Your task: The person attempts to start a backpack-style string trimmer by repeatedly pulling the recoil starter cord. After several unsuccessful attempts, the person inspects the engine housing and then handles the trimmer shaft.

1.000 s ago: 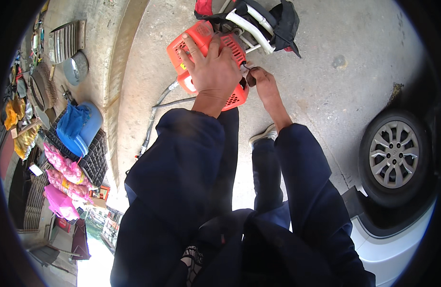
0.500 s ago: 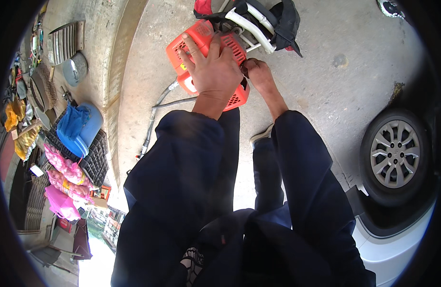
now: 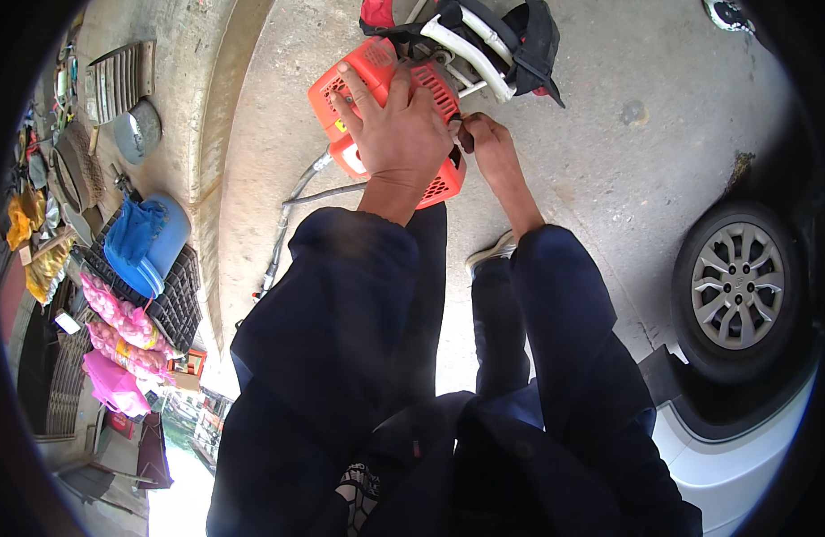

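Head view: orange-red engine [image 3: 370, 61] w/ slotted plastic covers is at upper ctr, above the concrete ground [image 3: 600, 161]. L hand [image 3: 401, 141] lies palm-down across it, fingers spread wide, touching the cover, not closed round anything. R hand [image 3: 496, 154] is at the engine's R edge, thumb & fingers bent in close together; smth dark shows at the tips, but can't tell what it is or if it's gripped. Both arms in navy sleeves [image 3: 564, 282].

White tube frame [image 3: 463, 55] w/ black padding [image 3: 536, 49] is just beyond the engine, upper R. Grey hose [image 3: 291, 201] runs from the engine's L side down twd the person. Light shoe [image 3: 489, 253] on the ground below R hand.

Far R: car wheel [image 3: 739, 286], multi-spoke, silver, next to white bodywork [image 3: 726, 483]. Far L: blue bucket [image 3: 168, 237] w/ blue plastic bag [image 3: 131, 231], black mesh crate [image 3: 184, 300] beside it, pink bags [image 3: 117, 313] nr the crate.
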Motion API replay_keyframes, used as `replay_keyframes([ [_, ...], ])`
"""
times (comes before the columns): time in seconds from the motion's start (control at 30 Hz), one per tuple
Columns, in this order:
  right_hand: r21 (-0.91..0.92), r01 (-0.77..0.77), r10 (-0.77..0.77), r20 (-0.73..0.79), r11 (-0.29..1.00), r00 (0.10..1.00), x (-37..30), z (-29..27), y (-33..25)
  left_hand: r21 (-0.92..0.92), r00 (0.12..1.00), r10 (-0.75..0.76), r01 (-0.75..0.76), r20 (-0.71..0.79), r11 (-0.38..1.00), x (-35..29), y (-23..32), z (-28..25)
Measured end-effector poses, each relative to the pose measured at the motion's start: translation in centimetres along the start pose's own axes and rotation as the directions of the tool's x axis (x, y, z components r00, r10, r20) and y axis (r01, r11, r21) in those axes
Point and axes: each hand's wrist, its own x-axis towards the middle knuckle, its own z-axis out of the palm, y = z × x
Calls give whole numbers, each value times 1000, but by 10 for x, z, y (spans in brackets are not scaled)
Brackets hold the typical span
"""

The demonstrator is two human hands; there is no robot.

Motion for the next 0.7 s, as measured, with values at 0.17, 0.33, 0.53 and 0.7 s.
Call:
replay_keyframes([
  [0.17,-97,-91,90,-16,991,996,-29,-13,2,-25,1000,8,-8,-6,1000,1,-2,2],
  [0.33,40,-155,155,1,987,988,-104,-33,-12,-29,999,25,-25,-25,999,0,-3,4],
  [0.53,22,-42,43,-42,999,998,-24,-1,18,-43,1000,13,-13,-6,999,0,-3,5],
  [0.7,-22,-110,109,-38,994,993,-38,-8,25,53,1000,29,-29,-4,998,0,-3,3],
])
